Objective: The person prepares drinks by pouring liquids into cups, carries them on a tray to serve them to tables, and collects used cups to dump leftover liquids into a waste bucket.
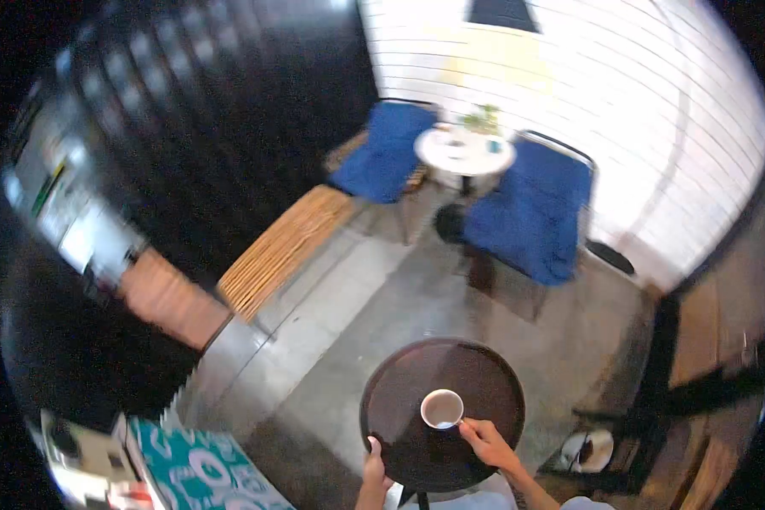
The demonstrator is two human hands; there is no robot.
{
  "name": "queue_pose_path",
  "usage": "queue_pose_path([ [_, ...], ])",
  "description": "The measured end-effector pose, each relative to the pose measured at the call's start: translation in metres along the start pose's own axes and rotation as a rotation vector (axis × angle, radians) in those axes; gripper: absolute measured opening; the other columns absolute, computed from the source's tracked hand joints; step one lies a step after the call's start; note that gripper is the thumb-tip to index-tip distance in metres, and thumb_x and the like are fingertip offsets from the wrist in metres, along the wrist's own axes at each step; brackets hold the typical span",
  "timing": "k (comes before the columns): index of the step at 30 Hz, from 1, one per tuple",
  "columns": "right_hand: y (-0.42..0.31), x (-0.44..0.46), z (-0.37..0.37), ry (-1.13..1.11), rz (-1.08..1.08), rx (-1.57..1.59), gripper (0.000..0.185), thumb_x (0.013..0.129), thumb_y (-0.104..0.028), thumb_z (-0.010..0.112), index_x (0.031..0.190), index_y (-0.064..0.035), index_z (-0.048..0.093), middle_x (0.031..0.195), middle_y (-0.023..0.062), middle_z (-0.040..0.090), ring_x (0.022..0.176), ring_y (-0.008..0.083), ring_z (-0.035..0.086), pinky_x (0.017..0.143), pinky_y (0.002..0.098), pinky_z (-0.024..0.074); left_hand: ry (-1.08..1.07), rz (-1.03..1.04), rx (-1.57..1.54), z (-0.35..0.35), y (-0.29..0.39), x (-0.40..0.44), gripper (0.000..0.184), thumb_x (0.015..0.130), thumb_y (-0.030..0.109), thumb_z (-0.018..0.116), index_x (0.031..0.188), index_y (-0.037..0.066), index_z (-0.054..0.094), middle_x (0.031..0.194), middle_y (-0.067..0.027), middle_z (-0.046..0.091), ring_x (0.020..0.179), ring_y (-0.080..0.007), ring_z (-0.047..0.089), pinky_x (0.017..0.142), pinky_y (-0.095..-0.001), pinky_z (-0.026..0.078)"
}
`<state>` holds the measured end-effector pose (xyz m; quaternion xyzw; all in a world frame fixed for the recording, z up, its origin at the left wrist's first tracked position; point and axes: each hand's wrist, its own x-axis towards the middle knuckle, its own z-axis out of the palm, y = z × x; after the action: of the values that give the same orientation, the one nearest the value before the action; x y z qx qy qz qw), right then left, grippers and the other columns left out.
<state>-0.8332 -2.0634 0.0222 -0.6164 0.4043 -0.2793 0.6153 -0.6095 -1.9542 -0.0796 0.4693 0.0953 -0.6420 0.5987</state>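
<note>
A round dark brown serving tray [433, 365] is in front of me at the bottom of the view. My left hand [375, 469] grips its left rim, thumb on top; the fingers underneath are hidden. On the tray stands a white cup [442, 410], with what looks like a little liquid at the bottom. My right hand [488, 444] reaches over the tray's right side, its fingers closed on the cup's handle.
Ahead, a small round white table [472, 157] bears a plant [483, 121], between two blue-covered chairs [531, 212] [387, 153]. A slatted wooden bench [285, 246] runs along the dark wall at left. A teal patterned box [200, 467] is at lower left, a white round object [588, 450] at lower right.
</note>
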Motion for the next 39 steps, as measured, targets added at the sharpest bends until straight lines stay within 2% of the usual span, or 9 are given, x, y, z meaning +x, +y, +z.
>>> queue_pose_path([
  [2,-0.007,0.033,0.035,-0.216,0.000,-0.075,0.033,0.100,-0.025,0.047,0.080,0.0003,0.052,0.066,-0.0056,0.037,0.063,0.0057,0.034,0.055,0.0262,0.0305,0.356,0.177,0.043,0.011,0.047,-0.043,0.070,0.089,0.054,0.056,0.136,0.005,0.040,0.126,-0.0171,0.054,0.114,-0.0345,0.055,0.092,-0.0517,0.049],
  [7,-0.057,0.118,0.125,-0.581,-0.163,-0.094,0.030,0.098,-0.023,0.050,0.078,-0.0009,0.052,0.062,-0.0001,0.041,0.058,0.0085,0.038,0.051,0.0291,0.0319,0.400,0.398,-0.348,-0.051,0.090,-0.066,0.056,0.090,0.048,0.058,0.127,0.008,0.047,0.113,-0.0110,0.059,0.101,-0.0287,0.060,0.084,-0.0490,0.052],
  [12,-0.054,0.214,0.126,-0.902,-0.300,-0.135,0.023,0.098,-0.019,0.051,0.089,0.0016,0.056,0.066,-0.0013,0.046,0.059,0.0054,0.038,0.054,0.0233,0.0337,0.679,0.588,-0.524,0.027,0.112,-0.073,0.052,0.094,0.044,0.053,0.127,0.004,0.048,0.119,-0.0133,0.059,0.104,-0.0297,0.060,0.084,-0.0484,0.052],
  [13,-0.075,0.231,0.265,-0.927,-0.297,-0.053,0.019,0.097,-0.016,0.052,0.094,0.0026,0.054,0.071,0.0007,0.050,0.061,0.0058,0.042,0.056,0.0229,0.0370,0.721,0.584,-0.540,-0.063,0.206,-0.102,0.053,0.095,0.044,0.052,0.127,0.003,0.048,0.120,-0.0146,0.058,0.104,-0.0303,0.060,0.085,-0.0489,0.052],
  [16,-0.135,0.292,0.336,-1.066,-0.364,-0.071,0.019,0.094,-0.008,0.053,0.108,0.0050,0.050,0.090,0.0090,0.057,0.068,0.0084,0.051,0.063,0.0228,0.0443,0.717,0.637,-0.639,-0.118,0.253,-0.081,0.058,0.095,0.048,0.048,0.130,0.002,0.045,0.124,-0.0177,0.055,0.110,-0.0348,0.057,0.090,-0.0547,0.048],
  [23,-0.193,0.438,0.445,-0.714,-0.890,-0.216,0.024,0.094,-0.022,0.056,0.105,0.0001,0.056,0.101,0.0130,0.055,0.084,0.0216,0.056,0.076,0.0366,0.0456,0.836,0.751,-0.976,-0.139,0.327,-0.062,0.065,0.093,0.051,0.051,0.137,0.006,0.037,0.131,-0.0177,0.051,0.117,-0.0368,0.053,0.089,-0.0643,0.044],
  [26,-0.205,0.478,0.516,-0.722,-0.750,-0.417,0.036,0.098,-0.030,0.051,0.117,-0.0008,0.055,0.115,0.0125,0.055,0.102,0.0262,0.055,0.091,0.0394,0.0423,0.798,0.820,-1.044,-0.163,0.353,-0.053,0.066,0.093,0.051,0.050,0.140,0.007,0.033,0.133,-0.0186,0.048,0.118,-0.0385,0.052,0.090,-0.0658,0.043],
  [32,-0.212,0.510,0.649,-0.935,0.083,-0.522,0.067,0.097,-0.045,0.048,0.147,-0.0048,0.028,0.152,0.0127,0.026,0.141,0.0261,0.022,0.113,0.0374,0.0214,0.861,0.850,-1.082,-0.210,0.455,-0.052,0.062,0.096,0.048,0.046,0.137,0.003,0.036,0.129,-0.0189,0.052,0.114,-0.0370,0.055,0.089,-0.0616,0.047],
  [39,-0.202,0.567,0.797,-0.877,0.066,-0.443,0.068,0.097,-0.047,0.046,0.146,-0.0029,0.029,0.152,0.0156,0.025,0.141,0.0276,0.024,0.113,0.0386,0.0226,0.948,0.809,-0.977,-0.327,0.582,-0.047,0.059,0.096,0.047,0.048,0.128,-0.004,0.046,0.120,-0.0185,0.057,0.107,-0.0314,0.059,0.088,-0.0510,0.051],
])
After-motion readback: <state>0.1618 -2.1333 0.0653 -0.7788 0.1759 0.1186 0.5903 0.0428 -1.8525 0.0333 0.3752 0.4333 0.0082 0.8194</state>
